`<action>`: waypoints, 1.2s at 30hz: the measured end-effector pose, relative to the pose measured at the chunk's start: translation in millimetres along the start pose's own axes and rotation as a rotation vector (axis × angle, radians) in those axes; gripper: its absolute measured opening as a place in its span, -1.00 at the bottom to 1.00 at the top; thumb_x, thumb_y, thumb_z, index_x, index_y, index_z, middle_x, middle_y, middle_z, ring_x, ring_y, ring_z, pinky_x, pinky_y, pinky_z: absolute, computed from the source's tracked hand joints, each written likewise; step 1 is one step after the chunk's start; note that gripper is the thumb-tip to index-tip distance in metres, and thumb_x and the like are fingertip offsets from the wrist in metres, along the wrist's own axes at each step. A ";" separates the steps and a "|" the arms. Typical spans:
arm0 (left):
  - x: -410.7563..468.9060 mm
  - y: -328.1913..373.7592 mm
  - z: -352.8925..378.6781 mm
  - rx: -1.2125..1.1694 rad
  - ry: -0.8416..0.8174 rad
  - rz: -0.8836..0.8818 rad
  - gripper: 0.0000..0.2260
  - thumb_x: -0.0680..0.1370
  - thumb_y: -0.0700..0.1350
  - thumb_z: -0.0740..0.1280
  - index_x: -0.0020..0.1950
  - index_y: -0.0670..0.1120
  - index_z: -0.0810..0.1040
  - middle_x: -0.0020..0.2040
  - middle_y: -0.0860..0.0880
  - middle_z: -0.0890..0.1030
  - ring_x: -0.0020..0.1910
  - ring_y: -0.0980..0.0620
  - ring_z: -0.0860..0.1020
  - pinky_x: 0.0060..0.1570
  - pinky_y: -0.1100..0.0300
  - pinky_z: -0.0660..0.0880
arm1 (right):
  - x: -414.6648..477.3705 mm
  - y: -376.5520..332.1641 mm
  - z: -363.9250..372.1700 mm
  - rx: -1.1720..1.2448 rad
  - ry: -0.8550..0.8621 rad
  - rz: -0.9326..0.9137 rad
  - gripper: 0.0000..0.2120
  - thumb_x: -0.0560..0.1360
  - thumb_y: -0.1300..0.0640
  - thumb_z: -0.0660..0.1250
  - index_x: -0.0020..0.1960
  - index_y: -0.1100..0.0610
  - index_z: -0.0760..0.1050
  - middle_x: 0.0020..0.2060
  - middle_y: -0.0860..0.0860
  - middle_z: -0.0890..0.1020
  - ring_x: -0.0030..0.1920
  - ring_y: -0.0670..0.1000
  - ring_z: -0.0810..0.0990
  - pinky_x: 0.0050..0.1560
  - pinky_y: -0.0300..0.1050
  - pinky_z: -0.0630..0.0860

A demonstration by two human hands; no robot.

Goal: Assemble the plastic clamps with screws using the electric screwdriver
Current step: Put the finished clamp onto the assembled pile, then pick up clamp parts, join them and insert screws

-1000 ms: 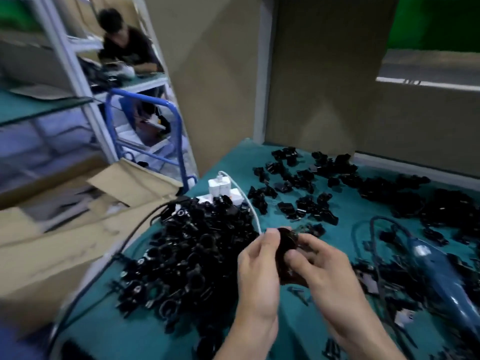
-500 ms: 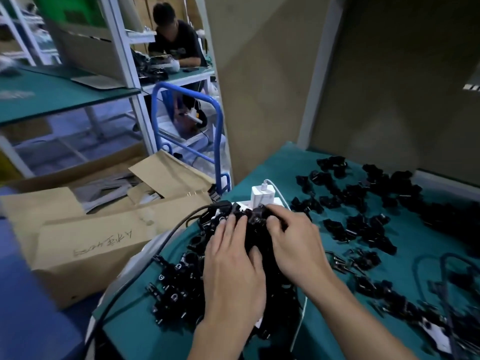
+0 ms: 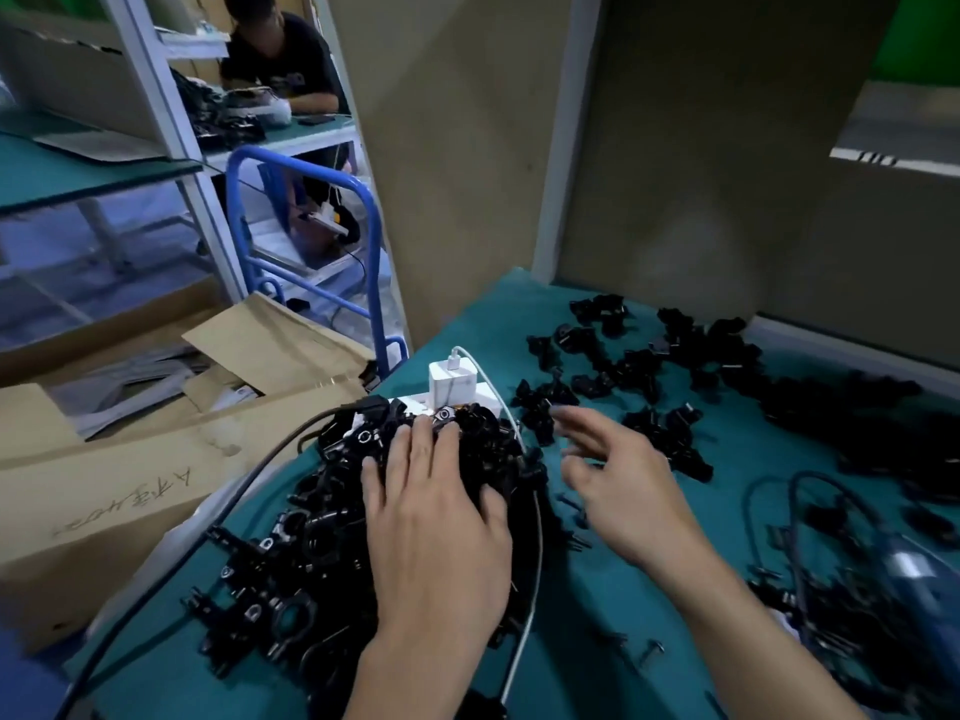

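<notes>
I log, by size:
- Teal table (image 3: 623, 589).
- Cardboard box (image 3: 130, 485), off the table's left edge.
- Heap of black plastic clamps (image 3: 311, 537), on the table's left side.
- Scattered clamps (image 3: 649, 366), farther right.
- Blue electric screwdriver (image 3: 914, 569), lying at the right edge, blurred.
- Left hand (image 3: 441, 532), flat with straight fingers on the heap.
- Right hand (image 3: 618, 485), fingers spread and holding nothing, just beside the heap.
- White charger (image 3: 451, 381), behind the heap.
- Loose screws (image 3: 649, 654), at the near edge.

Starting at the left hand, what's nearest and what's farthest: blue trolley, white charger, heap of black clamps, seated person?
1. heap of black clamps: directly under the left hand.
2. white charger: just past the fingertips.
3. blue trolley: off the table, back left.
4. seated person: farthest, behind the trolley.
</notes>
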State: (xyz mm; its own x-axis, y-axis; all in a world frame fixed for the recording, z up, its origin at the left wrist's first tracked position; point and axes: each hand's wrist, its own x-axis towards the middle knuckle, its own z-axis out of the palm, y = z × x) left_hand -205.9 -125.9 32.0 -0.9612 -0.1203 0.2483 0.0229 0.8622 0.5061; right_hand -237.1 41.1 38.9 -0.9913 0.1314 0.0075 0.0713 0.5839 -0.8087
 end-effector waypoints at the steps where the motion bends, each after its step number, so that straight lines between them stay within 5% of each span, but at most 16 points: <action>1: -1.1 3.8 0.6 -0.012 0.013 0.013 -0.39 0.61 0.07 0.27 0.65 0.00 0.23 0.65 0.02 0.22 0.66 0.03 0.08 0.63 0.00 -0.15 | 1.1 9.5 -11.0 -0.028 0.024 0.038 -0.56 0.62 0.21 0.28 0.39 -0.20 0.52 0.26 -0.23 0.62 0.00 -0.25 0.66 -0.25 -0.49 0.49; 5: -7.5 27.2 9.1 -0.097 0.023 0.107 -0.48 0.58 -0.03 0.36 0.54 -0.02 0.43 0.58 0.02 0.37 0.62 0.03 0.21 0.61 0.05 -0.11 | 13.8 51.9 -48.8 -0.209 0.053 0.224 -0.58 0.66 0.18 0.26 0.45 -0.16 0.44 0.00 -0.13 0.66 -0.58 -0.12 0.47 -0.53 -0.21 0.45; 7: -12.2 41.2 15.8 -0.146 -0.010 0.156 -0.53 0.56 -0.07 0.41 0.48 -0.02 0.51 0.52 0.02 0.46 0.59 0.04 0.28 0.60 0.08 -0.08 | 23.8 66.7 -57.3 -0.327 0.019 0.282 -0.47 0.63 0.20 0.24 0.55 -0.13 0.30 -0.02 0.02 0.71 -0.43 -0.08 0.55 -0.45 -0.17 0.45; 9: -17.2 54.2 22.4 -0.179 -0.057 0.201 -0.56 0.55 -0.08 0.43 0.44 0.00 0.55 0.48 0.04 0.51 0.55 0.06 0.32 0.59 0.12 -0.06 | 35.0 78.1 -59.7 -0.466 -0.064 0.295 -0.35 0.62 0.21 0.25 0.65 -0.07 0.14 0.39 0.08 0.54 0.14 0.02 0.62 -0.04 -0.14 0.54; 11: -21.2 63.4 28.6 -0.195 -0.118 0.245 -0.60 0.58 -0.06 0.41 0.43 0.03 0.57 0.46 0.09 0.52 0.54 0.13 0.32 0.57 0.20 -0.14 | 45.3 86.7 -58.7 -0.569 -0.125 0.286 -0.31 0.61 0.20 0.26 0.67 -0.01 0.07 0.58 0.04 0.27 0.48 0.13 0.37 0.38 -0.03 0.41; 13: -23.0 67.8 34.7 -0.207 -0.168 0.287 -0.64 0.61 -0.03 0.36 0.42 0.07 0.57 0.44 0.15 0.53 0.53 0.21 0.29 0.53 0.31 -0.25 | 54.9 94.7 -58.2 -0.590 -0.119 0.272 -0.32 0.59 0.25 0.26 0.65 -0.01 0.13 0.53 0.05 0.28 0.41 0.13 0.40 0.32 -0.03 0.43; 15: -23.3 68.4 39.7 -0.221 -0.193 0.303 -0.65 0.62 -0.02 0.33 0.41 0.08 0.58 0.42 0.19 0.53 0.51 0.25 0.28 0.49 0.36 -0.29 | 59.8 100.7 -61.0 -0.559 -0.080 0.271 -0.34 0.55 0.31 0.28 0.59 -0.03 0.25 0.39 0.06 0.41 0.14 0.06 0.48 0.03 -0.11 0.47; 19: -22.3 67.7 47.2 -0.239 -0.201 0.309 -0.70 0.60 -0.06 0.37 0.34 0.07 0.63 0.32 0.19 0.59 0.40 0.35 0.22 0.56 0.28 -0.08 | 53.9 109.5 -71.8 -0.481 0.112 0.260 -0.61 0.45 0.23 0.52 0.18 -0.05 0.50 -0.19 -0.02 0.62 -0.31 -0.08 0.56 -0.44 -0.20 0.45; 23: -21.4 70.2 55.6 -0.257 -0.226 0.298 -0.70 0.59 -0.05 0.39 0.33 0.10 0.62 0.31 0.20 0.56 0.31 0.42 0.22 0.53 0.28 0.11 | 31.5 116.6 -77.5 -0.388 0.166 0.289 -0.65 0.44 0.32 0.48 0.02 -0.08 0.52 -0.20 -0.12 0.61 -0.27 -0.17 0.55 -0.38 -0.27 0.48; 27: -25.2 74.1 64.4 -0.270 -0.344 0.270 -0.65 0.60 0.00 0.35 0.40 0.16 0.55 0.39 0.21 0.50 0.38 0.22 0.41 0.30 0.44 0.20 | 1.8 123.0 -80.8 -0.314 0.208 0.311 -0.57 0.50 0.44 0.29 0.11 -0.05 0.63 -0.08 -0.13 0.62 -0.17 -0.16 0.58 -0.35 -0.43 0.41; 31: -34.7 80.5 69.7 -0.289 -0.441 0.272 -0.61 0.60 -0.01 0.35 0.43 0.22 0.50 0.38 0.22 0.53 0.22 0.17 0.54 0.31 0.31 0.36 | -27.2 111.3 -83.1 -0.318 0.257 0.215 -0.67 0.57 0.38 0.30 0.18 0.07 0.68 0.12 -0.02 0.66 0.08 -0.05 0.61 0.08 -0.36 0.39; 33: -38.7 83.0 72.2 -0.393 -0.476 0.239 -0.56 0.60 -0.01 0.35 0.46 0.29 0.42 0.34 0.28 0.55 0.02 0.21 0.57 0.25 0.25 0.47 | -46.0 101.7 -83.9 -0.139 0.325 0.213 -0.69 0.57 0.38 0.33 0.09 0.02 0.68 -0.03 -0.13 0.66 -0.03 -0.13 0.59 0.02 -0.38 0.41; 36: -44.8 84.9 75.0 -0.711 -0.653 0.152 -0.51 0.61 -0.08 0.37 0.44 0.36 0.41 0.35 0.29 0.55 0.18 0.34 0.56 0.30 0.27 0.43 | -86.2 85.0 -82.2 0.590 0.246 0.276 -0.69 0.53 0.46 0.35 0.03 0.09 0.68 -0.18 -0.03 0.68 -0.14 -0.05 0.63 -0.12 -0.30 0.55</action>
State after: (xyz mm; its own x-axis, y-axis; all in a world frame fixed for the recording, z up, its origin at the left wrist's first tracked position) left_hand -181.5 -10.4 1.9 -0.8924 0.4489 -0.0457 0.1140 0.3225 0.9397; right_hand -136.5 145.3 17.9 -0.8868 0.4305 -0.1679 0.1764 -0.0205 -0.9841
